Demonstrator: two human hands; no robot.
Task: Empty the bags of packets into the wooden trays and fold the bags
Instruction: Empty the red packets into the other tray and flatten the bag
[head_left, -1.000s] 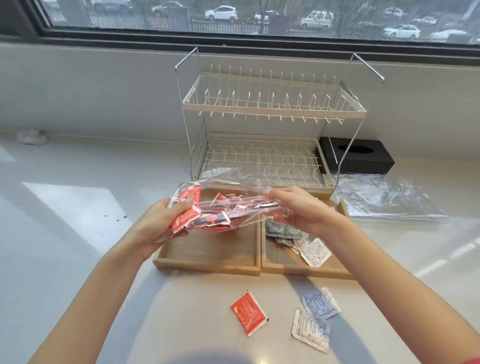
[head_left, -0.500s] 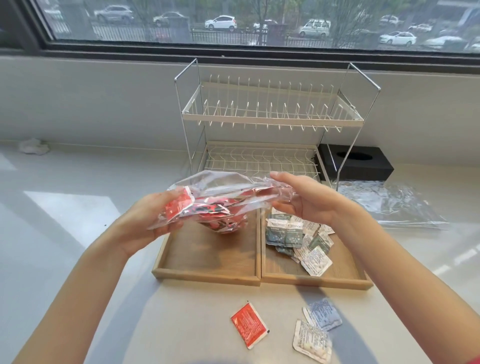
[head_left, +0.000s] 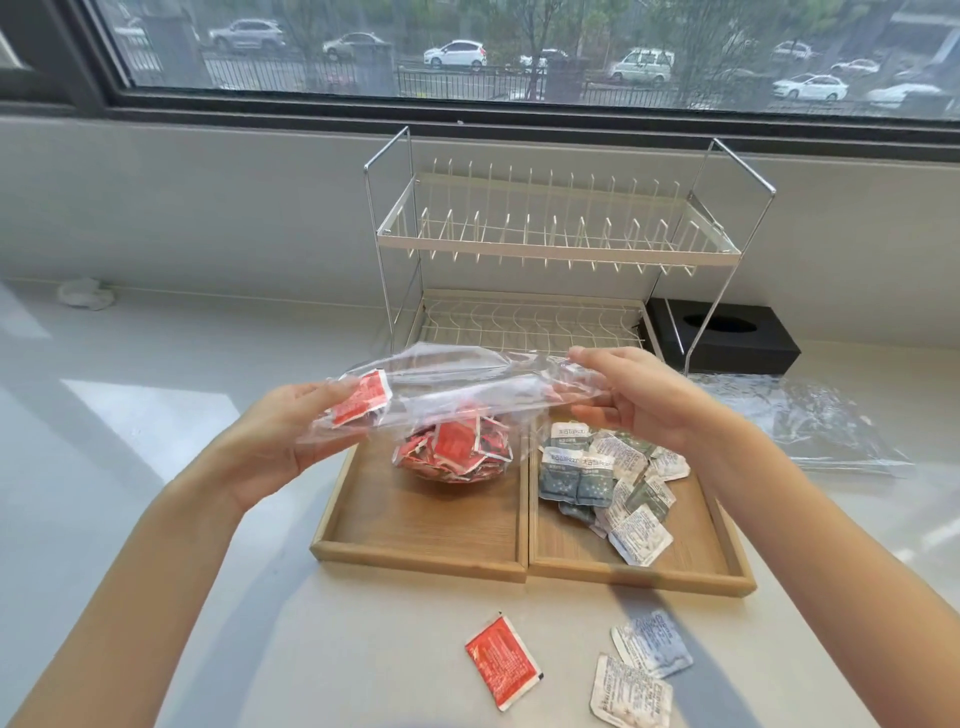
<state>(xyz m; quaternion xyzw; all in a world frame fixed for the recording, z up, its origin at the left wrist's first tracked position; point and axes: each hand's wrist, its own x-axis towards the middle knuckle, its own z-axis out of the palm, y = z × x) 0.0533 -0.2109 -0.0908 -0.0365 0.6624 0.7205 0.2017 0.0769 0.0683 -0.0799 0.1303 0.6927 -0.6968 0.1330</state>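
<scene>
Pale counter (head_left: 156, 519) bears wooden trays (head_left: 415, 556); dish rack (head_left: 545, 249); loose packets (head_left: 501, 660).

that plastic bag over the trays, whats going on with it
A person is holding a clear plastic bag stretched between the left hand and right hand, above the left wooden tray. Red packets sag in the bag's middle, just over that tray. The right wooden tray already holds grey and white packets. One red packet and two pale packets lie loose on the counter, and another flattened clear bag lies to the right.
</scene>
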